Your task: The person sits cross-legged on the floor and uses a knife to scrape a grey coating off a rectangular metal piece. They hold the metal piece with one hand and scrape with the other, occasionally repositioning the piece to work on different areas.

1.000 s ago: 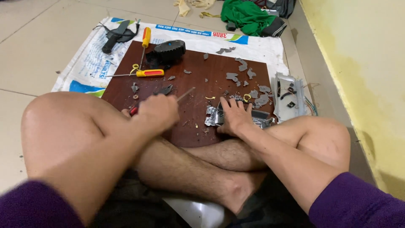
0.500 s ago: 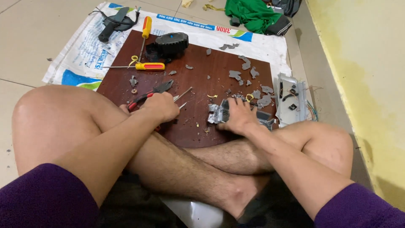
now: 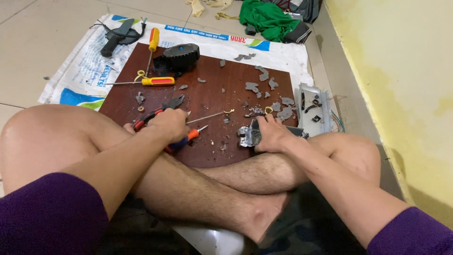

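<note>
A tiled floor corner beside a yellow wall, seen from above.

Pale beige floor tiles (image 3: 42, 38) covered the ground, with thin dark grout lines. A yellow painted wall (image 3: 401, 85) ran along the right side, patchy and slightly stained. A white printed woven sack (image 3: 85, 71) was spread flat on the floor, with a dark brown board (image 3: 212, 94) lying on it. A crumpled green cloth (image 3: 266, 19) lay near the wall. Light was soft and even.

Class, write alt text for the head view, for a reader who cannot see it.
A person sits cross-legged at a brown board; the left hand grips red-handled pliers beside a screwdriver, and the right hand presses on a metal part. Grey fragments lie scattered on the board.
</note>
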